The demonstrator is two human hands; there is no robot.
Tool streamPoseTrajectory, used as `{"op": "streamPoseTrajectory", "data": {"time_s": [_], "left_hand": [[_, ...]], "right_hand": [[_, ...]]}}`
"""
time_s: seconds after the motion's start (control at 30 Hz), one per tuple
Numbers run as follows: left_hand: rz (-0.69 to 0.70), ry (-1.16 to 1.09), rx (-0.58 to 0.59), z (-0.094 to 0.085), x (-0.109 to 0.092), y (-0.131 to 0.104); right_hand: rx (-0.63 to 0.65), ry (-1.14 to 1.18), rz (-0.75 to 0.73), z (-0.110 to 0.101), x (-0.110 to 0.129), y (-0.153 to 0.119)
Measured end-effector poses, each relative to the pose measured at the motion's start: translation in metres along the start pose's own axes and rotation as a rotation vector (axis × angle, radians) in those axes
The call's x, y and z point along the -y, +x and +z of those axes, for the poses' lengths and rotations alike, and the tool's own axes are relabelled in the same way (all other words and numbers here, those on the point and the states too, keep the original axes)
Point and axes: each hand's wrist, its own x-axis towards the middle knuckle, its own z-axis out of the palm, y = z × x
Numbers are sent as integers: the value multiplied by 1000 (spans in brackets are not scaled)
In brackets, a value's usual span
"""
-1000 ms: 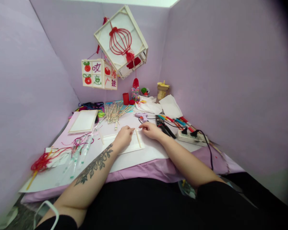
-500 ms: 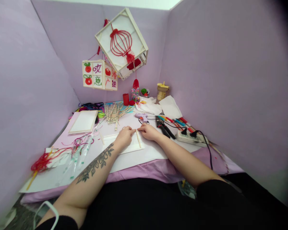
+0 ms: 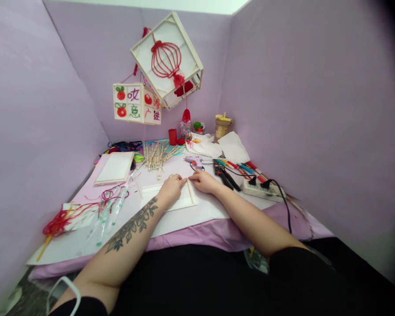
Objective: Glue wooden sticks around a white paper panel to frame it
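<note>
While your tattooed left forearm [image 3: 131,229] reaches up and inward, your left hand [image 3: 171,188] and right hand [image 3: 203,181] bring their fingertips together at the far right corner of the pale, slim-edged rectangular frame [image 3: 191,193], flat on the worktop [image 3: 210,207]. Whether either grip pinches it or merely presses, you cannot tell from here. Beyond lie a lilac glue gun [image 3: 193,161] and thin, speckled sticks [image 3: 155,156]; farther back, a boxy lantern [image 3: 128,103] hangs, lettered with a green "意".
</note>
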Motion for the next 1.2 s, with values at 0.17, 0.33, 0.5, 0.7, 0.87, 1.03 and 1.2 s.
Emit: {"op": "streamPoseTrajectory", "data": {"time_s": [0.17, 0.33, 0.5, 0.7, 0.87, 1.03, 1.2], "left_hand": [[-12, -101, -34, -7, -5, -4], [-9, -94, 20, -18, -16, -9], [19, -60, 30, -21, -20, -8], [-31, -125, 8, -17, -19, -6], [-44, -224, -21, -14, -15, -5], [-59, -260, -51, -20, -14, -5], [-15, -134, -26, -23, -17, -6]], "right_hand": [[3, 0, 4, -2, 1, 0], [-14, 11, 23, -2, 1, 1], [-61, 21, 68, -2, -1, 1], [-81, 44, 111, -3, -1, 0], [-78, 54, 125, -6, 2, -1], [-74, 61, 137, -8, 3, -2], [-62, 63, 132, -7, 3, -1]]}}
